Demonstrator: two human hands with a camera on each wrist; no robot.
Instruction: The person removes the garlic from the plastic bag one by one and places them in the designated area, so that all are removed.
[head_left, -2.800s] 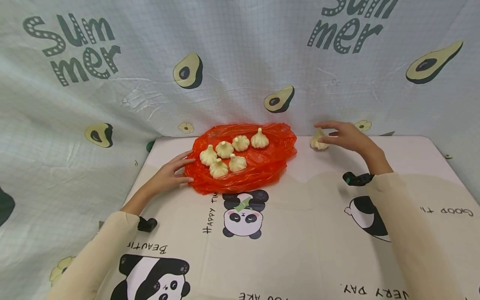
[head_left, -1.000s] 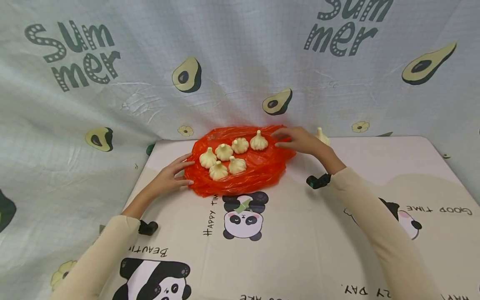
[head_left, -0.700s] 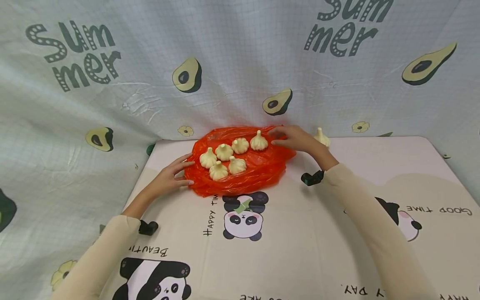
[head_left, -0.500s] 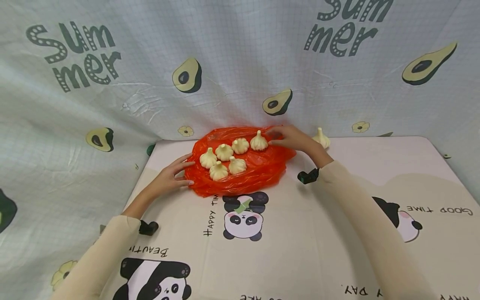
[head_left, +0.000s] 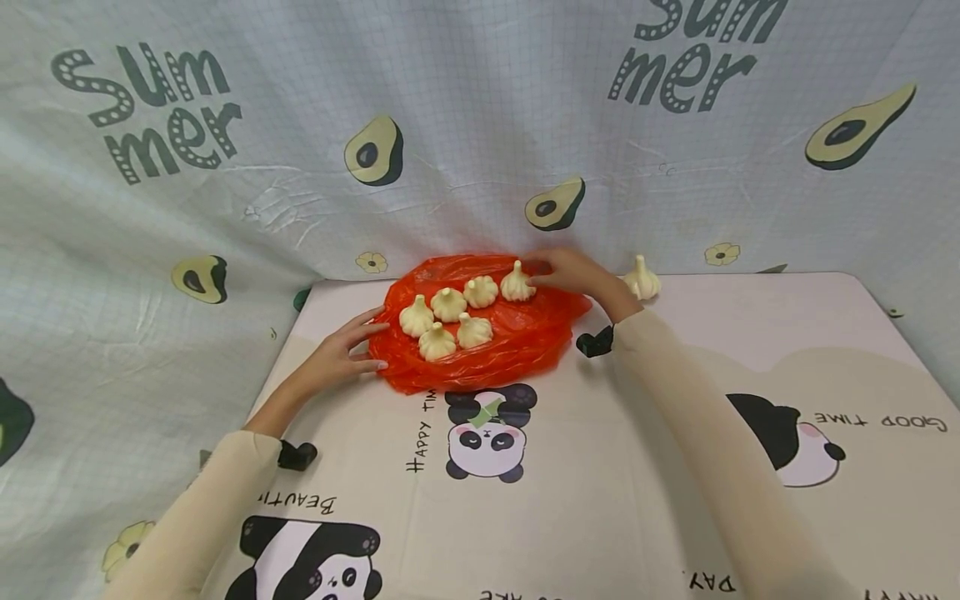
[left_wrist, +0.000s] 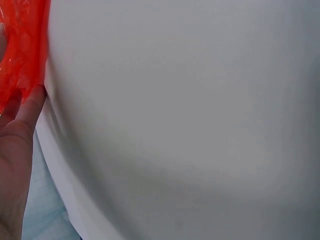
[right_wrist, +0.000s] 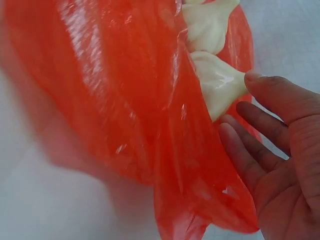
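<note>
Avocado backdrop (head_left: pixel 465 75), panda-print table (head_left: pixel 585 467), red bag (head_left: pixel 536 346) atop.

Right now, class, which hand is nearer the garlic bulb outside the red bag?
Right. The right hand is left of the garlic bulb, over the red bag; the left hand touches the bag's far left edge.

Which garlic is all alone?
The garlic bulb at the far edge of the table, right of the red plastic bag. It's outside, while the other six bulbs sit in the bag.
</note>
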